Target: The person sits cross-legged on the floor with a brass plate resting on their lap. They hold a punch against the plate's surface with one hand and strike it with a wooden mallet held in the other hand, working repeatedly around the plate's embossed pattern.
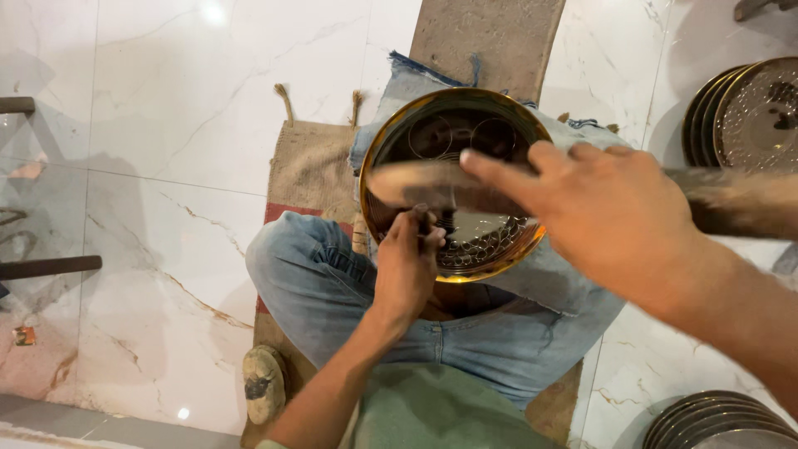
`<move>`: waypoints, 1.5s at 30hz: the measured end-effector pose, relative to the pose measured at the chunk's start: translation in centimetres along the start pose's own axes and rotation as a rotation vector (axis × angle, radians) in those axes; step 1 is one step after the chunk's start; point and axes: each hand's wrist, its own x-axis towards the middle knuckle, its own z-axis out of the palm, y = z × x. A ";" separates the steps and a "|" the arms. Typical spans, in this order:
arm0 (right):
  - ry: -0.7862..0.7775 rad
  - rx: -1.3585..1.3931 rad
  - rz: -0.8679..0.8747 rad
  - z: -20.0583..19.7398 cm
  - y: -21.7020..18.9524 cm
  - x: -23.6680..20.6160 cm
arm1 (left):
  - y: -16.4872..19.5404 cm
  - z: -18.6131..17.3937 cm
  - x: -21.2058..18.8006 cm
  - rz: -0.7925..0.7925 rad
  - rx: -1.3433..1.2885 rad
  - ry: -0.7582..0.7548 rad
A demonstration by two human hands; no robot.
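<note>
A round brass-rimmed plate with engraved circles and patterns rests on my lap, over my jeans. My left hand is closed around a small dark tool whose tip touches the plate's lower middle. Raised close to the camera, my right hand grips a wooden-handled hammer. The hammer is blurred and lies across the plate above the left hand.
I sit cross-legged on a burlap mat on a white marble floor. Stacks of similar engraved metal plates stand at the upper right and lower right. Dark bars lie at the left edge.
</note>
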 end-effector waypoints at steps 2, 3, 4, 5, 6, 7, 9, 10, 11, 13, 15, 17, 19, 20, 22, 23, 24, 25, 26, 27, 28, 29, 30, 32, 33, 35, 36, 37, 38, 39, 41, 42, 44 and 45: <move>0.126 0.343 0.118 1.0 0.6 -1.0 | -0.2 -0.1 0.8 0.058 0.004 -0.049; 0.062 0.228 0.132 1.5 1.0 -1.6 | -0.3 -0.2 1.2 0.127 0.046 -0.067; -0.004 0.116 0.147 2.0 1.5 -2.3 | -0.3 -0.3 1.5 0.195 0.089 -0.088; -0.077 0.009 0.161 2.5 1.8 -3.2 | -0.3 -0.5 1.6 0.254 0.131 -0.115; 0.002 0.155 0.212 3.3 1.7 -3.8 | -0.4 -0.6 1.8 0.250 0.130 -0.174; 0.092 0.295 0.268 4.2 1.4 -4.0 | -0.4 -0.7 2.2 0.257 0.130 -0.229; 0.097 0.438 0.371 5.7 1.2 -5.0 | -0.2 -0.8 3.3 0.278 0.115 -0.332; 0.008 0.445 0.430 6.3 1.0 -5.9 | -0.1 -0.8 3.7 0.290 0.100 -0.393; -0.079 0.448 0.492 7.1 0.7 -6.9 | 0.1 -0.9 4.2 0.304 0.085 -0.453; -0.027 0.441 0.517 8.8 -0.7 -8.9 | 0.4 -0.9 5.2 0.337 0.118 -0.591; 0.143 0.591 0.637 11.2 -2.9 -10.2 | 0.9 -1.0 6.1 0.370 0.150 -0.725; 0.415 0.895 0.851 13.6 -5.2 -11.0 | 1.4 -0.6 6.8 0.395 0.169 -0.852; 0.292 0.728 0.774 14.9 -7.5 -12.6 | 1.8 -0.7 7.5 0.461 0.102 -0.908; 0.244 0.648 0.739 15.4 -8.7 -12.5 | 1.9 -0.9 7.8 0.504 0.078 -0.938; 0.439 0.937 0.894 15.8 -10.4 -12.0 | 1.9 -1.6 7.9 0.365 -0.053 -0.540; 0.527 1.084 0.973 15.7 -11.1 -11.5 | 1.8 -2.0 7.6 0.281 -0.122 -0.351; 0.553 1.094 0.997 15.6 -11.6 -10.8 | 1.6 -2.7 7.3 0.117 -0.273 -0.235; 0.584 1.101 1.015 15.6 -11.7 -9.7 | 1.3 -3.3 7.0 -0.047 -0.421 -0.111; 0.625 1.105 1.028 15.6 -11.4 -8.5 | 1.1 -3.6 6.7 -0.027 -0.356 -0.087; 0.680 1.069 0.965 15.6 -11.2 -7.4 | 0.8 -4.0 6.1 -0.001 -0.290 -0.059; 0.728 1.034 0.898 15.6 -10.9 -6.4 | 0.5 -4.1 5.5 0.020 -0.223 -0.027; 0.769 1.000 0.825 15.7 -10.6 -5.5 | 0.2 -3.9 4.9 0.087 -0.173 -0.011; 0.743 1.025 0.816 15.8 -10.2 -4.8 | -0.1 -3.6 4.2 0.149 -0.121 0.006; 0.683 1.070 0.810 15.9 -9.4 -3.9 | -0.5 -2.9 3.1 0.271 -0.070 0.028; 0.697 1.089 0.821 15.9 -9.0 -3.7 | -0.7 -2.3 2.8 0.337 -0.076 0.039; 0.723 1.125 0.842 15.7 -8.2 -3.8 | -0.7 -1.3 2.3 0.390 -0.115 0.052; 0.736 1.100 0.845 15.6 -7.8 -4.0 | -0.5 -0.8 2.2 0.379 -0.147 0.055; 0.750 1.074 0.853 15.5 -7.5 -4.3 | -0.4 -0.5 2.1 0.368 -0.179 0.053; 0.759 1.049 0.867 15.3 -7.1 -4.8 | -0.2 -0.4 1.8 0.301 -0.181 0.035; 0.787 1.081 0.864 15.1 -6.8 -5.4 | 0.1 -0.3 1.5 0.235 -0.183 0.020; 0.856 1.151 0.844 14.9 -6.6 -6.5 | 0.6 0.0 1.4 0.151 -0.184 0.004; 0.987 1.230 0.808 14.8 -6.6 -6.9 | 0.9 0.2 0.9 0.114 -0.184 -0.008; 1.248 1.374 0.729 14.6 -6.6 -7.5 | 1.3 1.0 0.1 0.068 -0.164 -0.008; 1.210 1.356 0.657 14.4 -6.4 -7.6 | 1.4 1.5 0.4 0.080 -0.142 0.013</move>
